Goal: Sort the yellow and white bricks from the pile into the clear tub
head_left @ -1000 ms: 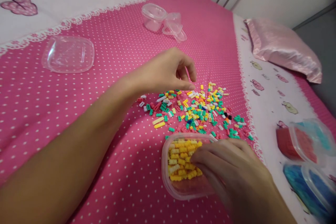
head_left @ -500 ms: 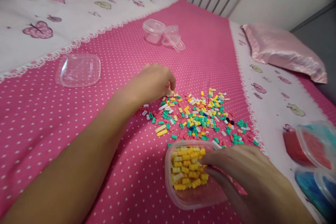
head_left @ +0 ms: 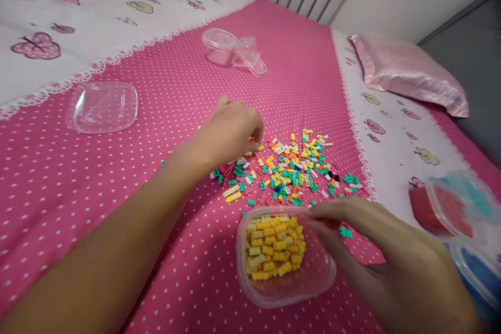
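My left hand [head_left: 235,128] is palm-down at the left side of a loose pile of small toy building bricks [head_left: 293,167]. Its fingers curl down into the bricks, and whatever they pinch is hidden. Nearer to me stands a clear plastic container [head_left: 317,284], with many yellow and cream bricks [head_left: 277,245] heaped on its left side. Over the container's right rim is my right hand [head_left: 376,250], thumb and fingers apart, with nothing visible between them. The fingertips lie close to the rim; whether they touch it I cannot tell.
A clear lid [head_left: 104,107] lies at left on the dotted pink bedsheet [head_left: 176,282]. Clear containers [head_left: 219,47] stand farther back. At right are a tub of red pieces [head_left: 434,209], a tub of blue pieces [head_left: 483,276] and a pink pillow [head_left: 407,73].
My right hand has drawn back from above the yellow bricks to the container's right rim. My left hand has shifted slightly over the pile's left edge. The whole view has slid a little left.
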{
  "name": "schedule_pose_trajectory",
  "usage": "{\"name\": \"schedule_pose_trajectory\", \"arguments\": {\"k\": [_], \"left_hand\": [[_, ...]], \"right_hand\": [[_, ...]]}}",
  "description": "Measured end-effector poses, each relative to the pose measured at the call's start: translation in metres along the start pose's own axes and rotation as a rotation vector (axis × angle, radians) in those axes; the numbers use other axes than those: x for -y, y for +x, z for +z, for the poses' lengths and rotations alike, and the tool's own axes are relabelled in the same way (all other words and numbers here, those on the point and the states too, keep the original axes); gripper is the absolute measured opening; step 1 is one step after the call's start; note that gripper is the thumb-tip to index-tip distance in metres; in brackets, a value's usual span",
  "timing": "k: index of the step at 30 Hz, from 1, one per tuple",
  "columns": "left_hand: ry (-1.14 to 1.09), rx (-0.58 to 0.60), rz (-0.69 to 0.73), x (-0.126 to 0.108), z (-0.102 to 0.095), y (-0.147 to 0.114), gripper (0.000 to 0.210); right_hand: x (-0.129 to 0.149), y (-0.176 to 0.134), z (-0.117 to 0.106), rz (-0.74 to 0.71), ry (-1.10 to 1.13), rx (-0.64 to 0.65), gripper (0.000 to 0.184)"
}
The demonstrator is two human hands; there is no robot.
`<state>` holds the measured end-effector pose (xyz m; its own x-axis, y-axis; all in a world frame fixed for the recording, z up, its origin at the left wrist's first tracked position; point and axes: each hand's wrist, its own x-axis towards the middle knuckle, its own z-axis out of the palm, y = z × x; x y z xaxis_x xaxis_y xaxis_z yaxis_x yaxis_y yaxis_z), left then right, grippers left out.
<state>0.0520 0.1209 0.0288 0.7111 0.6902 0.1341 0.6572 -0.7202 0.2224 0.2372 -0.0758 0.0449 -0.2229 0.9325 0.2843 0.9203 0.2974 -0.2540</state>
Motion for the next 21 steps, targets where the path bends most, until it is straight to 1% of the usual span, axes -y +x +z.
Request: {"name": "schedule_pose_trajectory", "arguments": {"k": [2, 4, 5, 6, 8, 9, 11, 14, 16, 18, 20, 21], "left_hand": [[-0.261, 0.025, 0.117, -0.006, -0.007, -0.002, 0.005], [-0.528, 0.14, 0.278, -0.015, -0.012, -0.004, 0.01], [-0.632, 0.2, 0.331, -0.021, -0.013, -0.005, 0.014], [-0.71, 0.265, 0.364, -0.026, -0.014, -0.006, 0.019], [-0.814, 0.372, 0.367, -0.035, -0.012, -0.008, 0.028], [-0.843, 0.414, 0.361, -0.038, -0.01, -0.008, 0.032], [-0.876, 0.455, 0.367, -0.042, -0.006, -0.008, 0.036], [-0.868, 0.456, 0.393, -0.041, -0.004, -0.008, 0.035], [-0.817, 0.438, 0.418, -0.034, -0.007, -0.007, 0.033], [-0.746, 0.372, 0.414, -0.023, -0.012, -0.007, 0.032], [-0.684, 0.266, 0.346, -0.011, -0.017, -0.006, 0.032], [-0.649, 0.219, 0.308, -0.005, -0.019, -0.006, 0.031]], "right_hand": [[0.0, 0.001, -0.003, 0.04, -0.002, -0.08, 0.011], [0.002, 0.002, -0.003, 0.072, -0.003, -0.126, 0.015], [0.003, 0.002, -0.001, 0.082, -0.004, -0.134, 0.017], [0.004, 0.003, 0.0, 0.089, -0.001, -0.133, 0.017], [0.006, 0.004, 0.004, 0.09, 0.023, -0.126, 0.015], [0.007, 0.004, 0.006, 0.09, 0.039, -0.117, 0.014], [0.008, 0.004, 0.008, 0.085, 0.07, -0.108, 0.014], [0.007, 0.003, 0.009, 0.086, 0.084, -0.088, 0.017], [0.004, 0.002, 0.008, 0.085, 0.096, -0.037, 0.021], [0.0, 0.001, 0.009, 0.084, 0.11, 0.055, 0.022], [-0.002, -0.001, 0.012, 0.067, 0.114, 0.137, 0.021], [-0.002, -0.001, 0.014, 0.06, 0.108, 0.155, 0.02]]}}
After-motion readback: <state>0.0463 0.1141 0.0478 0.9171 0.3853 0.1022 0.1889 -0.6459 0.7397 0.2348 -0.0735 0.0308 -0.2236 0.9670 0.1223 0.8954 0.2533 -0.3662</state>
